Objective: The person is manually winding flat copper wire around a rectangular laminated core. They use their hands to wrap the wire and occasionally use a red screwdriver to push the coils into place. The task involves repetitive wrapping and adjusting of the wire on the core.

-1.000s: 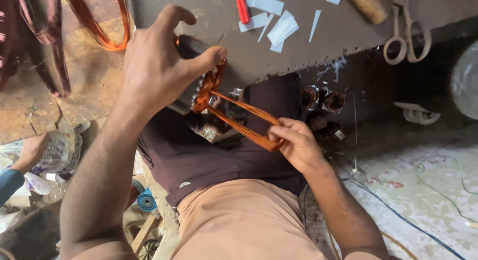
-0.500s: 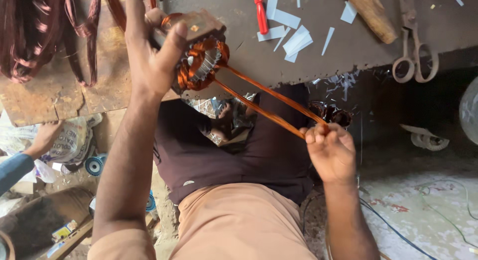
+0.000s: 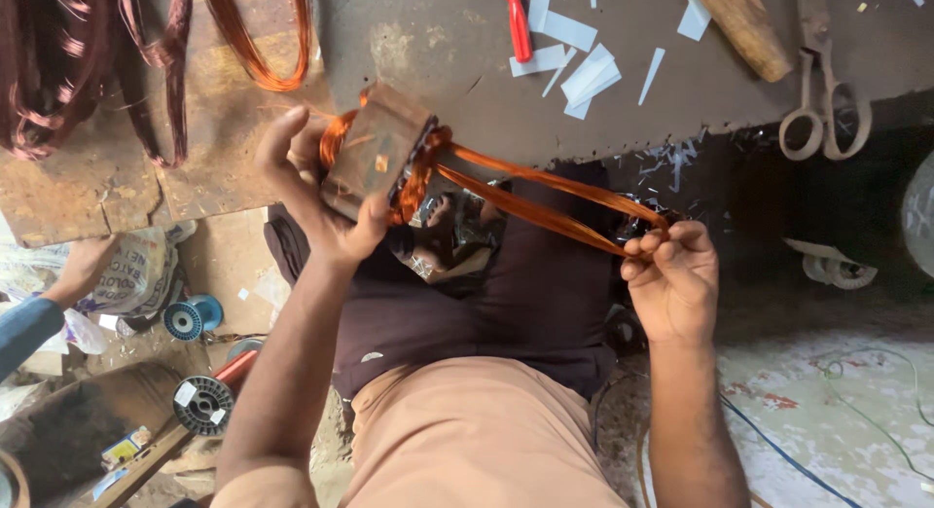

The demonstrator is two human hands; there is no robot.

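Left hand point(image 3: 326, 201) clamped around stator point(image 3: 375, 150), centre-left of frame. Right hand point(image 3: 671, 274) closed on coil point(image 3: 545, 201), stretched taut toward centre-right. One end seemingly seated in the slots already; the rest of the loop outside, not yet laid in.

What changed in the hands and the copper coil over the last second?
The right hand pulled the copper coil out to the right, so its strands now stretch long and taut. The left hand lifted the brown winding block up toward the bench. Both grips stayed the same; the scissors and paper strips did not move.
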